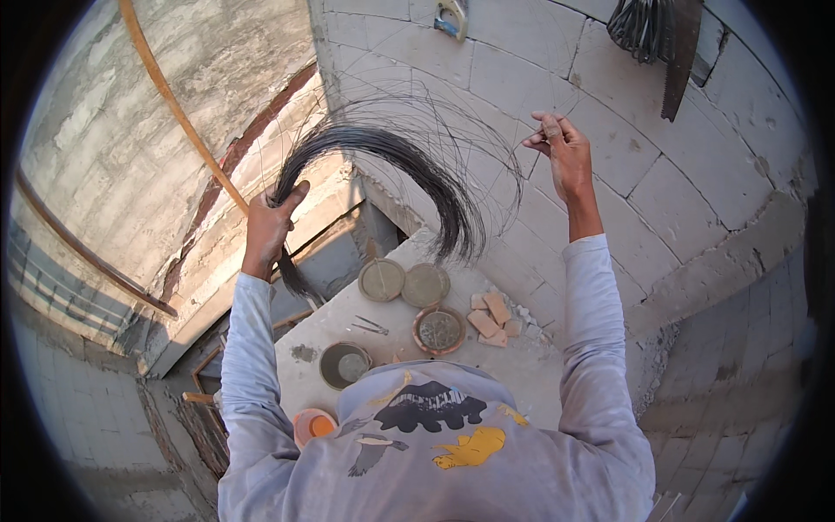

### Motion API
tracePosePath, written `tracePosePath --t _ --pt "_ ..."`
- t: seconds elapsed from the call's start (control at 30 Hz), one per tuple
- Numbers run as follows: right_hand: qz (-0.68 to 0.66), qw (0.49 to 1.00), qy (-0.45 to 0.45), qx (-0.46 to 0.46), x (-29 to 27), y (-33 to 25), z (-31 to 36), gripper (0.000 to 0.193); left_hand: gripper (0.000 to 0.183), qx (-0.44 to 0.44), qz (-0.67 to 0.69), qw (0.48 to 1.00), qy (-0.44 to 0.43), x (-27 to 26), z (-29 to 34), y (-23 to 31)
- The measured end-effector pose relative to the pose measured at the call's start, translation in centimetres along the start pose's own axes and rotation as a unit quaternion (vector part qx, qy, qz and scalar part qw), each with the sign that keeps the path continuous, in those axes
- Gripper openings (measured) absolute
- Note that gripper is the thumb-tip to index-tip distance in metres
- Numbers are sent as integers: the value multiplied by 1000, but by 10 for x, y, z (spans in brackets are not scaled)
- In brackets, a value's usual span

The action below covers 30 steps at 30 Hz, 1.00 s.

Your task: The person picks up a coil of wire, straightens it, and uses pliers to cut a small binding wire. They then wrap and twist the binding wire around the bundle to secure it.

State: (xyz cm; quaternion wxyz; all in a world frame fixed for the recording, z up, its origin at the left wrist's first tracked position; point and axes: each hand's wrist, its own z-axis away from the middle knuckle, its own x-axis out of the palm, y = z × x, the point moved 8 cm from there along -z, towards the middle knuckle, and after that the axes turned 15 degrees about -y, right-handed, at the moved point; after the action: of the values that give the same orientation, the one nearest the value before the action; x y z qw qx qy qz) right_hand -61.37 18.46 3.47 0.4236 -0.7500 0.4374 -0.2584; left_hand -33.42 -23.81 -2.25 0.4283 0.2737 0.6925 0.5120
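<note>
A thick bundle of thin black wire (383,143) is gripped near one end in my left hand (270,224), whose fingers wrap round it. The bundle arcs up and over to the right, and its far end hangs down in loose strands. A short tail of it sticks out below the left hand. My right hand (561,155) is raised at the right in front of the block wall, thumb and fingers pinched together on what looks like a thin wire strand. Fine stray strands loop between the bundle and that hand.
Below are two round mortar-coated discs (381,280), a round basin (439,331), tile pieces (493,319), pincers (371,325), a dark bucket (344,364) and an orange bucket (315,424). On the block wall (609,130) hang a handsaw (683,65) and dark wire ties (639,33). A wooden pole (178,104) leans left.
</note>
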Motion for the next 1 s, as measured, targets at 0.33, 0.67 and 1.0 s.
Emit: tracePosePath --t 0.33,0.67,1.0 --pt "90 994 22 62 4 8 6 42 37 6 29 999 14 -3 2 13" --pt "217 958 -181 -54 179 35 99 43 40 8 24 1000 -15 10 -8 37" --pt "442 863 -77 -231 218 -30 138 59 29 29 212 976 -48 13 -16 66"
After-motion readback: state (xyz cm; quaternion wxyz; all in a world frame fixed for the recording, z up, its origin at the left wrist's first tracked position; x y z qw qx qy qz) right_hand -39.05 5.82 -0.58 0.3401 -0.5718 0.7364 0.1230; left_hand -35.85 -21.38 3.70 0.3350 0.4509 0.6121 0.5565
